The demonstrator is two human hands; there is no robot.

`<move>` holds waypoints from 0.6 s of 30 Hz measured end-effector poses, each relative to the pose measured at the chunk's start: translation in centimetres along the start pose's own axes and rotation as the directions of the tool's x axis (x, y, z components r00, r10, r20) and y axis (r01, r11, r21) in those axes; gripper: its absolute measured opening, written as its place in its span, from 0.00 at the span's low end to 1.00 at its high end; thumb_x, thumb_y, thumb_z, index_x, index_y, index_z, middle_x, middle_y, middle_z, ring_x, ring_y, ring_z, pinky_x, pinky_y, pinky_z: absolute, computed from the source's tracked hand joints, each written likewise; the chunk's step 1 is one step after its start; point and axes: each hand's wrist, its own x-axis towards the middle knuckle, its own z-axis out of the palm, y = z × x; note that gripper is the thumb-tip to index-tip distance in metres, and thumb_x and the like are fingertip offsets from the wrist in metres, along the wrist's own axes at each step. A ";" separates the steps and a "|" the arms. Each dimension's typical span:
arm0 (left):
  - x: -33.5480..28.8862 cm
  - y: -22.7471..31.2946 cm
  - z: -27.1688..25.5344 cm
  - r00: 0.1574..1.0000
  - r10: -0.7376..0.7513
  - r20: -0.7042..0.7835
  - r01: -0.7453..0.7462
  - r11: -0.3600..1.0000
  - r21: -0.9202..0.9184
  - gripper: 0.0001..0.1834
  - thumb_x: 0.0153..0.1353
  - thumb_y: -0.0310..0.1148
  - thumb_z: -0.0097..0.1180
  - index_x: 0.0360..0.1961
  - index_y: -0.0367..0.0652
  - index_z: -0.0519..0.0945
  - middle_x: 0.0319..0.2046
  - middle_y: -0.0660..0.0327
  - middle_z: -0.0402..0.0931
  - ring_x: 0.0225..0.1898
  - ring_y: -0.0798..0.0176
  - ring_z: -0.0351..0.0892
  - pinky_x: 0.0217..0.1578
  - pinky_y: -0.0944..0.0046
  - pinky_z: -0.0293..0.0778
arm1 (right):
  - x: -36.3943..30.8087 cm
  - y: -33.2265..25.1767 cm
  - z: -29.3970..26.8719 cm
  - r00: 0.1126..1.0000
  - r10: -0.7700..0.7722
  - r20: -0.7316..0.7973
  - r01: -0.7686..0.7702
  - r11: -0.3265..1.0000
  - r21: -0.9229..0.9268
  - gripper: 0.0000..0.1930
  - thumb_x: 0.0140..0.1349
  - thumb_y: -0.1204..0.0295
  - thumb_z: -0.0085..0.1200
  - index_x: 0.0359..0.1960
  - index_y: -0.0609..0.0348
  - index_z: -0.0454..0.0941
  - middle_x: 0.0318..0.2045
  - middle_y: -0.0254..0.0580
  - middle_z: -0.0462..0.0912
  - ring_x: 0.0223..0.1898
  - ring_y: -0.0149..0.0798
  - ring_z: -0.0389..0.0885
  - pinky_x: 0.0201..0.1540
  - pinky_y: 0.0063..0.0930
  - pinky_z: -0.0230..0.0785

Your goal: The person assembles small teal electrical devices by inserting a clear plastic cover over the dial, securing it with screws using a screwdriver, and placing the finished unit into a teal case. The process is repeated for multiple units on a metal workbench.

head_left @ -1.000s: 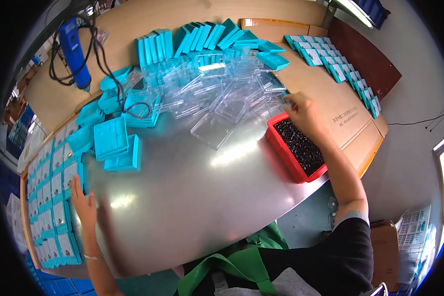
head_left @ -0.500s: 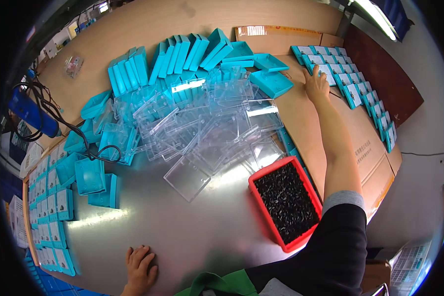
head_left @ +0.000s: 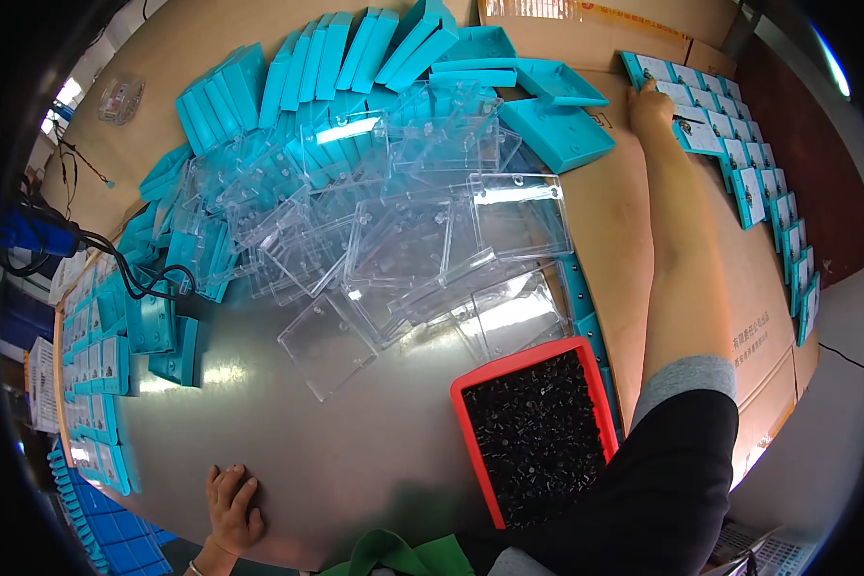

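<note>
W/ R hand [head_left: 651,108] at the teal white-faced box [head_left: 655,69], upper R of frame (can't tell if its grip is clenched), & L hand [head_left: 232,509] lower L, grip released on the worktop [head_left: 346,451], best handle box by its edges w/o nudging neighbouring boxes [head_left: 701,136].

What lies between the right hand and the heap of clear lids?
In the head view, a teal box and cardboard lie between the right hand and the lids.
</note>
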 end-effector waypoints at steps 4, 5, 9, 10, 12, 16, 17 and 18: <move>0.1 0.2 -0.2 1.000 -0.024 0.018 0.024 0.999 -0.021 0.22 0.56 0.38 0.45 0.51 0.41 0.74 0.56 0.48 0.66 0.55 0.43 0.67 0.62 0.40 0.51 | -2.8 0.3 -0.4 0.997 -0.082 0.017 0.082 0.995 -0.057 0.16 0.61 0.72 0.47 0.50 0.60 0.76 0.53 0.59 0.73 0.45 0.47 0.82 0.39 0.33 0.78; 0.1 0.1 -0.3 1.000 -0.019 0.021 0.020 1.000 -0.020 0.22 0.56 0.38 0.46 0.51 0.41 0.74 0.56 0.48 0.66 0.56 0.43 0.66 0.62 0.40 0.51 | -4.6 0.8 -0.9 0.991 -0.135 0.006 0.135 0.988 -0.080 0.14 0.60 0.73 0.48 0.47 0.63 0.78 0.50 0.60 0.75 0.45 0.46 0.82 0.39 0.33 0.78; 0.5 0.1 -0.1 1.000 0.001 0.026 0.000 0.999 -0.033 0.24 0.53 0.36 0.47 0.52 0.41 0.73 0.58 0.48 0.65 0.57 0.44 0.65 0.62 0.41 0.50 | -11.5 3.3 1.2 0.895 -0.294 -0.335 0.252 0.954 -0.165 0.11 0.57 0.74 0.51 0.41 0.61 0.77 0.40 0.50 0.77 0.38 0.42 0.82 0.35 0.29 0.78; 0.5 0.1 -0.2 1.000 0.003 0.026 -0.002 0.999 -0.035 0.25 0.53 0.36 0.48 0.53 0.41 0.73 0.58 0.48 0.65 0.57 0.44 0.64 0.62 0.41 0.50 | -13.7 3.6 1.1 0.891 -0.312 -0.329 0.274 0.949 -0.159 0.11 0.57 0.75 0.51 0.41 0.61 0.76 0.39 0.49 0.76 0.39 0.42 0.81 0.33 0.29 0.78; 0.6 0.1 -0.3 1.000 0.015 0.014 -0.014 0.999 -0.046 0.25 0.51 0.35 0.49 0.53 0.41 0.73 0.58 0.48 0.65 0.58 0.44 0.64 0.62 0.41 0.50 | -19.5 4.3 -1.0 0.872 -0.361 -0.331 0.338 0.933 -0.127 0.12 0.55 0.76 0.53 0.42 0.62 0.73 0.40 0.49 0.74 0.40 0.42 0.79 0.32 0.29 0.78; 0.8 0.5 -0.4 0.999 0.033 -0.018 -0.034 0.998 -0.045 0.25 0.49 0.32 0.51 0.52 0.41 0.73 0.57 0.49 0.65 0.57 0.43 0.64 0.62 0.41 0.52 | -30.2 5.5 -6.3 0.821 -0.453 -0.349 0.502 0.863 0.061 0.17 0.53 0.79 0.53 0.46 0.61 0.71 0.42 0.50 0.73 0.42 0.47 0.77 0.37 0.35 0.76; 0.6 0.4 -0.3 0.998 0.044 -0.036 -0.046 0.997 -0.066 0.25 0.48 0.31 0.52 0.52 0.41 0.73 0.57 0.49 0.65 0.57 0.44 0.65 0.62 0.41 0.52 | -32.0 5.8 -7.4 0.786 -0.458 -0.416 0.532 0.843 0.077 0.18 0.52 0.80 0.54 0.46 0.60 0.71 0.41 0.51 0.74 0.41 0.47 0.77 0.37 0.35 0.75; 0.5 0.2 -0.3 0.997 0.057 -0.050 -0.060 0.995 -0.078 0.25 0.48 0.30 0.53 0.51 0.41 0.73 0.57 0.49 0.65 0.57 0.44 0.65 0.61 0.40 0.53 | -33.3 6.2 -8.5 0.749 -0.455 -0.481 0.562 0.821 0.098 0.18 0.51 0.80 0.55 0.46 0.59 0.71 0.39 0.51 0.76 0.40 0.48 0.77 0.37 0.36 0.75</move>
